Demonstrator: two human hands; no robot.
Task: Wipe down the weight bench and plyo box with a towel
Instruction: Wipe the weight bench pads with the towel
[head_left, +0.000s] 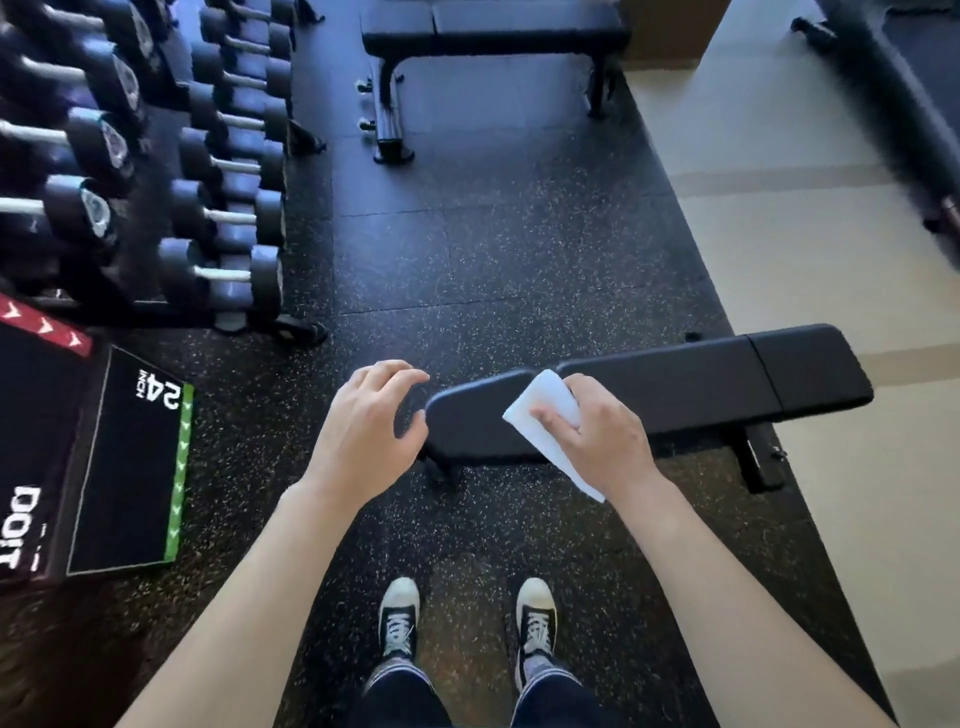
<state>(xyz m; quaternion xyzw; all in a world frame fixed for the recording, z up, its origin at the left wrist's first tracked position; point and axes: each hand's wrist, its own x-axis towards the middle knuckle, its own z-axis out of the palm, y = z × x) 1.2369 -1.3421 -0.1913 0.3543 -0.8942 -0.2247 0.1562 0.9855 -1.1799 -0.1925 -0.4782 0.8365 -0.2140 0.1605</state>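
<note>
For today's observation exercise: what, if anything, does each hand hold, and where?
Right hand grips the white towel around its middle; left hand holds nothing.

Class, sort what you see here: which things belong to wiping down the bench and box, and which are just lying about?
Belong to the job:
towel, held in the right hand
near bench
plyo box

Just lying about:
dumbbell rack
far bench

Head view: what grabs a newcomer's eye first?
The white folded towel gripped in the right hand, held over the near end of the black padded weight bench at centre. The left hand hovers empty beside it. Far left, the black plyo box marked 24.
</note>
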